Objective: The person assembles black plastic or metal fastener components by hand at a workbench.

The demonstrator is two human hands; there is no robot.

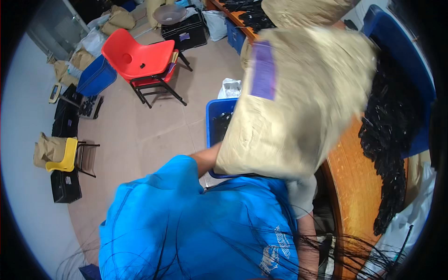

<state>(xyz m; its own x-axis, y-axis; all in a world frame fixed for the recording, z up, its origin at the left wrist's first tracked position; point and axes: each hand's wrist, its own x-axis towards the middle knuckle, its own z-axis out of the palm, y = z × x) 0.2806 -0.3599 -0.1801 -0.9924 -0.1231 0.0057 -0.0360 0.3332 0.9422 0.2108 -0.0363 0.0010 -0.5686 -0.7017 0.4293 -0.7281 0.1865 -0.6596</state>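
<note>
A large brown paper sack (280, 130) with a purple label (263, 70) is held up in front of me, tilted and blurred by motion. My left hand (214, 155) reaches to its lower left corner, the fingers hidden behind the paper. My right hand (301, 195), in what looks like a pale grey glove, is closed at the lower right edge; its fingertips do not show. Under the sack stands a blue bin (209, 126) with small black pieces (223, 123) inside, largely covered by the sack.
To the right, a wooden table (357, 186) bears a heap of black strips (389, 135) spilling from a tipped blue bin (420, 70). A red chair (144, 56) and a yellow chair (70, 156) stand left. A white bag (231, 88) sits beyond the bin.
</note>
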